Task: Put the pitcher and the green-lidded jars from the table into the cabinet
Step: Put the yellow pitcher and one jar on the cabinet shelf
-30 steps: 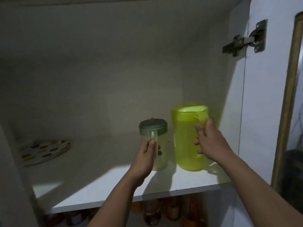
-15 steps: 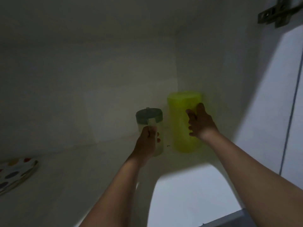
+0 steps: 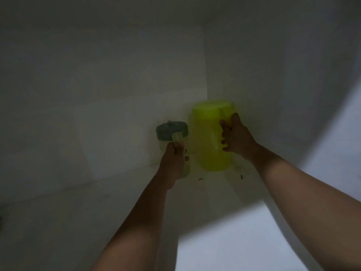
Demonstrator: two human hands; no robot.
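Deep in the dim back right corner of the cabinet stands a yellow-green pitcher (image 3: pixel 210 137), upright on the shelf (image 3: pixel 78 222). My right hand (image 3: pixel 235 138) is wrapped around its handle side. Just left of it is a clear jar with a dark green lid (image 3: pixel 170 132), also upright, and my left hand (image 3: pixel 173 165) grips its clear handle from the front. The jar's lower body is hidden behind that hand. Jar and pitcher stand close together near the back wall.
The white back wall (image 3: pixel 97 94) and right side wall (image 3: pixel 273 75) of the cabinet close in the corner. A few dark specks (image 3: pixel 201 179) lie on the shelf near the pitcher. A bright patch of light (image 3: pixel 244 241) falls on the shelf's front right.
Both hands have pushed the jar and the pitcher from the shelf's front edge back into the corner. The view has moved into the cabinet; the spotted plate and door hinge are out of sight.
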